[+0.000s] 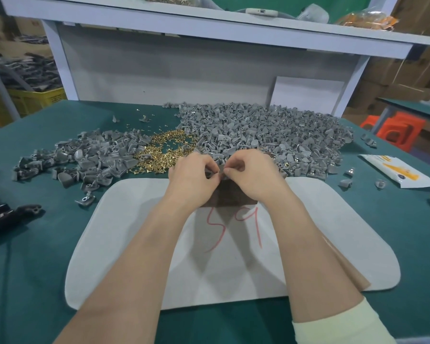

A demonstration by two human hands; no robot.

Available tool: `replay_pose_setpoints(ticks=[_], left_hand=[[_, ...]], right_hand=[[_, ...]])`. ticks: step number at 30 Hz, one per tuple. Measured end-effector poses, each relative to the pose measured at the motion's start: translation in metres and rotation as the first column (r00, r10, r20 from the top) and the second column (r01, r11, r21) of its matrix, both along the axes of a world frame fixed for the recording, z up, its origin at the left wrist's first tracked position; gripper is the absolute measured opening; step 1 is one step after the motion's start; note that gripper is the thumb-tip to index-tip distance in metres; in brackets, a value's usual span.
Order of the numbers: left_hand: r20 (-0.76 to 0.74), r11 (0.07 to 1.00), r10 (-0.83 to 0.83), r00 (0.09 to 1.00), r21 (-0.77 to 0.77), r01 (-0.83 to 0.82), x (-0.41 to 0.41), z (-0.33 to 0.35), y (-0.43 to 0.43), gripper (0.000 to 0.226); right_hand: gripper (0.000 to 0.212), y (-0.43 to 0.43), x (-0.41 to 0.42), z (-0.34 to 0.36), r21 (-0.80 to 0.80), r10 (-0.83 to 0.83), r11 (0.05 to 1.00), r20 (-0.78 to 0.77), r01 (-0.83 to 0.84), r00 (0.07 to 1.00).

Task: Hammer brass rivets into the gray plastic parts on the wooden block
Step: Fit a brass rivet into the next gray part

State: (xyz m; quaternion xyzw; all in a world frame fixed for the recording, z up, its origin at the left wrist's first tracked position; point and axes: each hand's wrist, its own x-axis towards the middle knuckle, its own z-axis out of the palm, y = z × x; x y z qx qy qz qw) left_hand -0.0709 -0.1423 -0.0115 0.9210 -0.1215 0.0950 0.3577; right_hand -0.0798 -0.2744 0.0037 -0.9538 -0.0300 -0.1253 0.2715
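gray part (210, 174) between fingers (233, 167), above block (230, 196)

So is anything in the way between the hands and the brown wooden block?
Nothing visible is. The left hand and right hand sit right over the far edge of the dark brown wooden block, fingertips pinched together; what they pinch is too small to tell.

left hand (193, 176), right hand (250, 171) above block (230, 196)

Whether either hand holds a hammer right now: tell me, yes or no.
No: the left hand and right hand only pinch small pieces together over the wooden block, no hammer in either.
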Motion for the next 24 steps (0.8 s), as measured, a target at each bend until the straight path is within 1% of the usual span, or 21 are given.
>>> replay_pose_setpoints(ticks=[4, 6, 8, 14, 18, 20, 24], left_hand=[[-0.01, 1.0, -0.004, 1.0, -0.016, 0.004, -0.0009, 0.0009, -0.0004, 0.004], [-0.012, 1.0, -0.003, 1.0, -0.016, 0.003, -0.0017, 0.0014, -0.0007, 0.004], [-0.007, 1.0, 0.0, 1.0, -0.003, 0.0, -0.0024, 0.0021, -0.001, 0.01], [0.018, 1.0, -0.002, 1.0, -0.013, 0.003, -0.0037, 0.0014, -0.0016, 0.015], [0.02, 1.0, 0.001, 1.0, -0.012, 0.0, -0.0037, 0.001, -0.0012, 0.014], [0.02, 1.0, 0.002, 1.0, -0.013, -0.002, -0.0033, 0.0008, -0.0011, 0.013], [0.033, 1.0, 0.005, 0.999, -0.002, -0.005, -0.0032, 0.0007, -0.0023, 0.004]], right_hand=[[0.009, 0.0021, 0.0, -0.0014, -0.058, -0.018, 0.998, 0.014, 0.019, 1.0], [0.01, 0.0025, 0.0002, -0.0011, -0.046, -0.023, 0.999, -0.002, 0.023, 1.0], [0.011, 0.0026, 0.0, -0.001, -0.034, -0.032, 0.999, -0.01, 0.032, 0.999], [0.01, 0.0026, -0.0007, -0.0044, -0.017, -0.065, 0.998, 0.018, 0.065, 0.998], [0.006, 0.0022, -0.0008, -0.0041, -0.012, -0.076, 0.997, 0.022, 0.076, 0.997], [0.006, 0.0029, -0.0008, -0.0033, -0.038, -0.076, 0.996, 0.012, 0.077, 0.997], [0.007, 0.0075, -0.0006, -0.0018, -0.095, -0.085, 0.992, 0.001, 0.085, 0.996]])
